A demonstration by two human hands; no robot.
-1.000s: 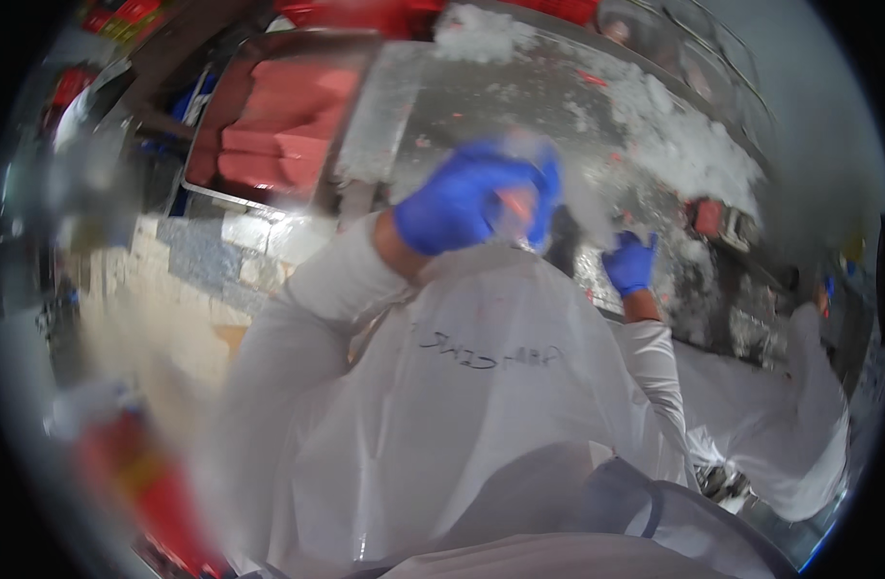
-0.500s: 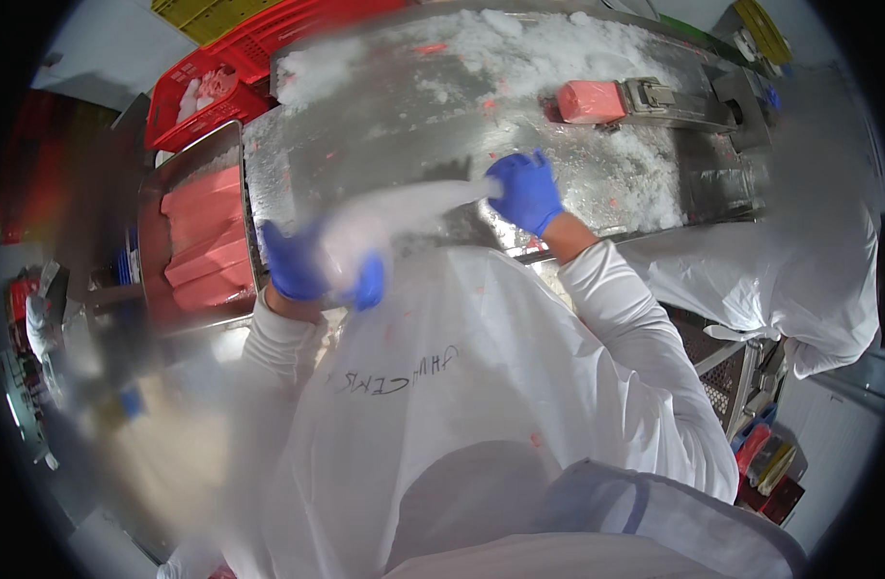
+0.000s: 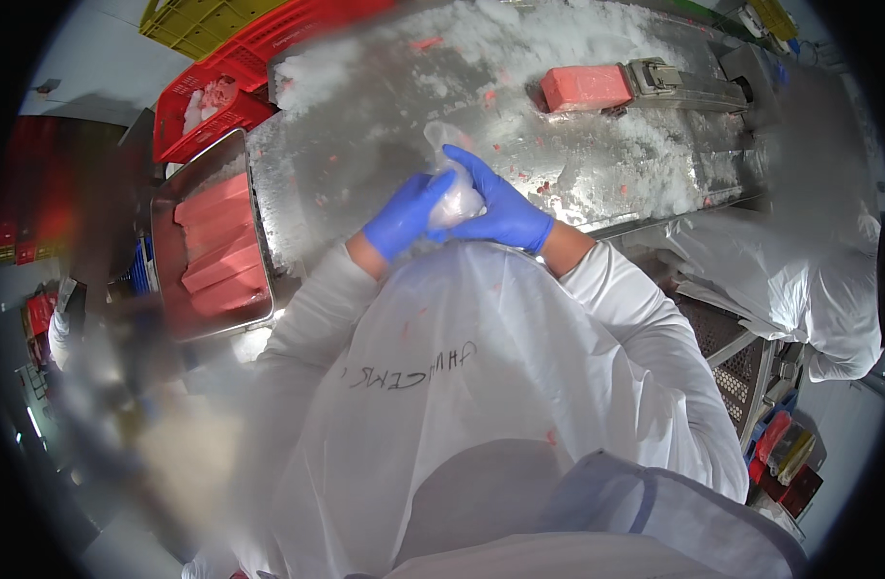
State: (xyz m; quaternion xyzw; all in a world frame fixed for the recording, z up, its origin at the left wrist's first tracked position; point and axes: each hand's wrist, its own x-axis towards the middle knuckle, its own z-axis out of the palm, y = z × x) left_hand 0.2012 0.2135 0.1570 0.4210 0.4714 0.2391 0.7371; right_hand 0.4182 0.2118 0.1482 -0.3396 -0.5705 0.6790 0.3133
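Observation:
Both my hands, in blue gloves, are together over the near edge of the metal table (image 3: 355, 125), just in front of my white apron. Between them is a bunched, translucent plastic bag (image 3: 457, 203), its loose end sticking up past my fingers. My left hand (image 3: 404, 214) closes on the bag from the left. From the right, my right hand (image 3: 508, 217) curls round it, thumb and fingers partly wrapped. What the bag contains, if anything, I cannot make out. Farther off on the table lies a pink rectangular block (image 3: 585, 88), at the open end of a long metal mould (image 3: 693, 92).
Left of me, a metal tray (image 3: 164, 289) holds several pink slabs (image 3: 216, 241). Behind it stands a red crate (image 3: 196, 135) with pink and white pieces. White ice-like crumbs (image 3: 519, 39) and pink scraps cover parts of the table. A person in white (image 3: 789, 280) stands close on the right.
My hands were apart with the bag stretched between them. Now they have come together and the bag is gathered up. My right hand has moved left and nearer, my left hand right and farther out.

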